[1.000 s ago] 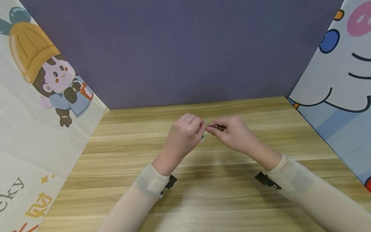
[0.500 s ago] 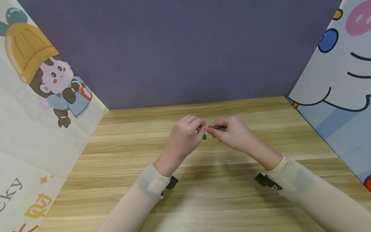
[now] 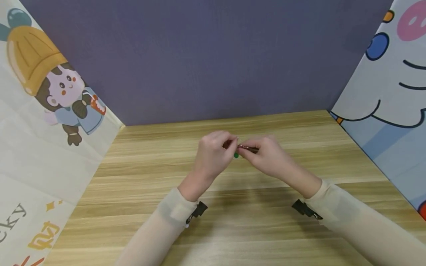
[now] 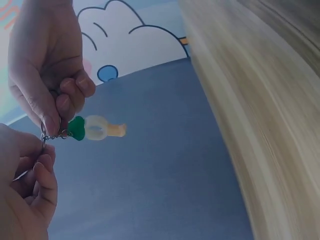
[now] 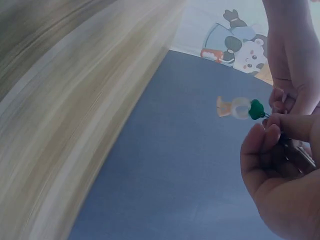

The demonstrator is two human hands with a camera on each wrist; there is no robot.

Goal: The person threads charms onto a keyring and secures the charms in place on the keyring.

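My left hand [image 3: 214,151] pinches the metal ring [image 4: 44,134] of a keychain. From its short chain [image 4: 60,135] hangs a small charm [image 4: 96,128] with a green top, a pale clear middle and a peach-coloured end. My right hand [image 3: 269,153] meets the left fingertips at the ring and holds a slim, shiny metal piece [image 5: 300,156], partly covered by the fingers; I cannot tell its exact kind. In the head view only the green part of the charm [image 3: 236,155] shows below the fingertips. Both hands are raised over the table.
The wood-grain table [image 3: 253,229] spreads under both forearms. A dark purple-grey panel [image 3: 213,59] stands at its back, with printed cartoon walls at the left [image 3: 40,166] and right [image 3: 392,103]. Dark wrist cameras [image 3: 197,211] sit on the sleeves.
The left hand has shifted slightly right, closer to the right fingertips. The green part of the charm shows more clearly between the hands. The right hand stays nearly in place.
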